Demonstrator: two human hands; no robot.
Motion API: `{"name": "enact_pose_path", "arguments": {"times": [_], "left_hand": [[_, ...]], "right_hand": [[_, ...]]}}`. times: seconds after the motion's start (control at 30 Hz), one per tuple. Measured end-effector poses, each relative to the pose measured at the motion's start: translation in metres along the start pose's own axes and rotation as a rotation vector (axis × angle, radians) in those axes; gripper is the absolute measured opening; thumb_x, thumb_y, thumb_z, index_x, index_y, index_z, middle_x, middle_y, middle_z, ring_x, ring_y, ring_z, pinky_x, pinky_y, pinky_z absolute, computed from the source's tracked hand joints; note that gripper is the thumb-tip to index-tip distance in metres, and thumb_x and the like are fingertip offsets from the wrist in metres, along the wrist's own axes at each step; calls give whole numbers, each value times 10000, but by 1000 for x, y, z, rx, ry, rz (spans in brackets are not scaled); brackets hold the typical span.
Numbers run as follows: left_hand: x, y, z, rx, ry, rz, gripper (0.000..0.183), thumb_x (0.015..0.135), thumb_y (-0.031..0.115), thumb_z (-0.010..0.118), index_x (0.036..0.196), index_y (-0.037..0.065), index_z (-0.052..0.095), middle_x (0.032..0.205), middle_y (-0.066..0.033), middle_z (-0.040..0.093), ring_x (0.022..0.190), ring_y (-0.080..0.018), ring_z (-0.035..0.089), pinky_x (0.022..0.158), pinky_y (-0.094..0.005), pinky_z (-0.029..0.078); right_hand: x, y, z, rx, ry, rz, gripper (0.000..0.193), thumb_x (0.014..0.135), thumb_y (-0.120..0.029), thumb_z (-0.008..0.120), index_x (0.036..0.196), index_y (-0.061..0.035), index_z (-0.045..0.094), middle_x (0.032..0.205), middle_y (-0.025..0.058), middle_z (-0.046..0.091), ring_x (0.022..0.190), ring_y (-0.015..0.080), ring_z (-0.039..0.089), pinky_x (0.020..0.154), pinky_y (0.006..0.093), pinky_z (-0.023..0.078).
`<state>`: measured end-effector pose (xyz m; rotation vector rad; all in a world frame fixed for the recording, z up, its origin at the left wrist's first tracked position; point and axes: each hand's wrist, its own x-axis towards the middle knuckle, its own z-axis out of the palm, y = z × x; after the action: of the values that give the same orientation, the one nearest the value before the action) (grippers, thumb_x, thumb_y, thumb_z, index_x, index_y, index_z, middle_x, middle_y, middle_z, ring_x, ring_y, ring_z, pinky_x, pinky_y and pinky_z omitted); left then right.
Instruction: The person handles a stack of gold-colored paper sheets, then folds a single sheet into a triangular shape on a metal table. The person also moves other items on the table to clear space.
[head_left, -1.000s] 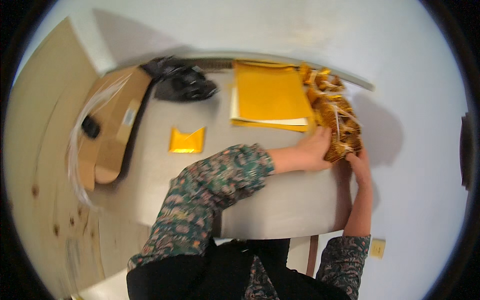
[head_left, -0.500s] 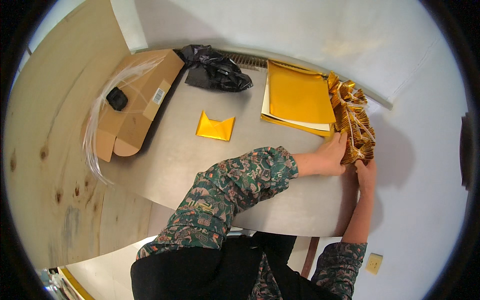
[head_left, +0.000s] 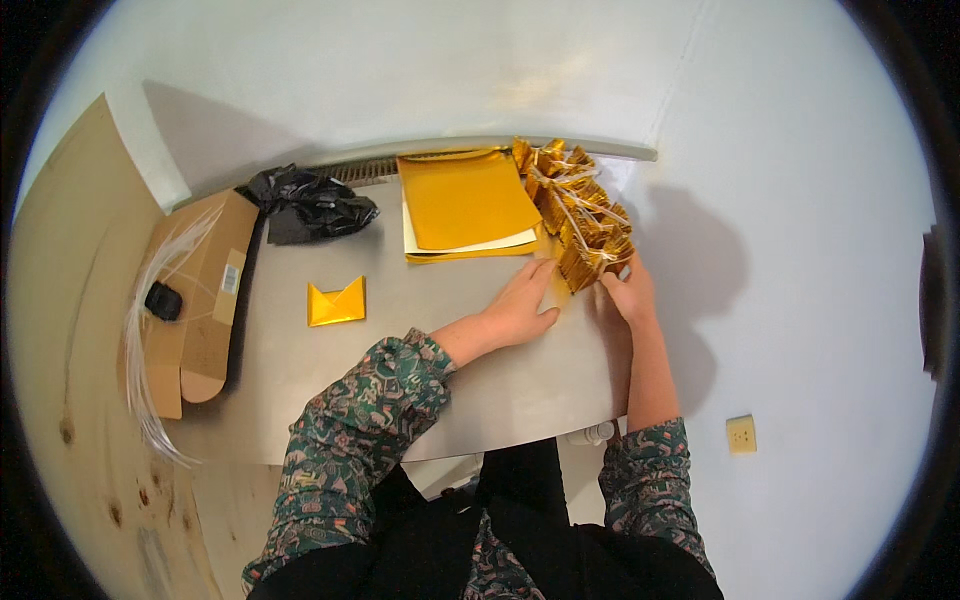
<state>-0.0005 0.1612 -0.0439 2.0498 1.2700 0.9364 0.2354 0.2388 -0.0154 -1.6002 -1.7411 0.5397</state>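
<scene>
At the table's right end lies a string of pleated gold foil paper (head_left: 582,222), bunched and tied along its length with white strands. My right hand (head_left: 632,290) grips its near end from the right side, with the thumb in front and the fingers partly hidden behind the foil. Just left of that end, my left hand (head_left: 518,308) rests low over the table with its fingers stretched out and thumb apart. Nothing shows in the left hand. Beyond it, a stack of gold foil sheets (head_left: 468,200) with white paper between them lies beside the pleated foil.
A folded gold paper piece (head_left: 337,304) lies on the metal table (head_left: 400,310). Crumpled black plastic (head_left: 310,205) sits at the back left. A cardboard box (head_left: 205,270) carries white strands (head_left: 145,350) and a small black object (head_left: 163,301). A wall borders the right.
My left hand has come off the pleated foil and moved slightly left, its fingers straightening. My right hand stays at the near end. The whole view has shifted toward the right.
</scene>
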Motion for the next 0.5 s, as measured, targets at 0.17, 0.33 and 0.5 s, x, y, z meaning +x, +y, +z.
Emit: {"name": "enact_pose_path", "arguments": {"times": [0.17,0.33,0.5], "left_hand": [[11,22,13,19,115,38,874,935,238,702,1587,-78,213,1621,-303,308,1494,-440,342,1244,-438,298],[10,32,25,-24,61,35,867,947,230,691,1585,-92,200,1626,-313,293,1512,-439,310,1250,-440,291],[7,39,29,-5,134,138,859,945,205,685,1590,-82,196,1629,-312,284,1515,-443,302,1253,-434,289]], "right_hand": [[-16,-23,-10,41,9,34,660,821,-183,683,1465,-130,546,1282,149,711,1182,317,678,1025,393,498],[-21,-20,-8,37,125,60,536,829,-175,671,1358,-100,634,1223,155,731,1055,316,698,963,393,516],[-23,-11,-8,183,196,107,542,828,-156,664,1367,-99,635,1191,123,731,1014,285,687,943,359,519]]}}
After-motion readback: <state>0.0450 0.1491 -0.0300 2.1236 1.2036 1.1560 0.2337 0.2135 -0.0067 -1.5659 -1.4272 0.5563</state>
